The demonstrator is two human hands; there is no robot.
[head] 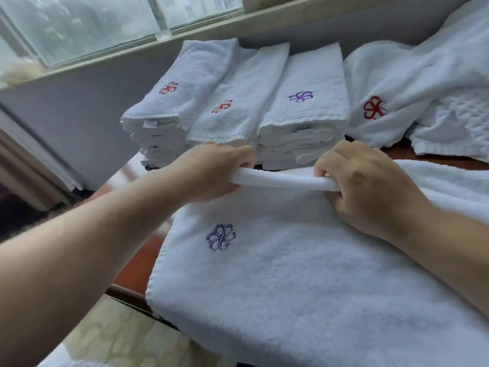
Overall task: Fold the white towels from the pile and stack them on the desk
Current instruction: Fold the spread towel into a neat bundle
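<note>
Towel (304,274), seemingly folded, in both hands

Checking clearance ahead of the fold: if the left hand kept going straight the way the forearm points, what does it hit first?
Most likely the stacks of folded towels directly beyond the left hand, which grips the far edge of the towel being folded. The gap looks small, but depth is unclear from this one view.

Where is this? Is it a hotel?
Probably a hotel or guesthouse room. Stacks of folded white towels with matching stitched flower logos sit on a wooden desk under a window.
</note>
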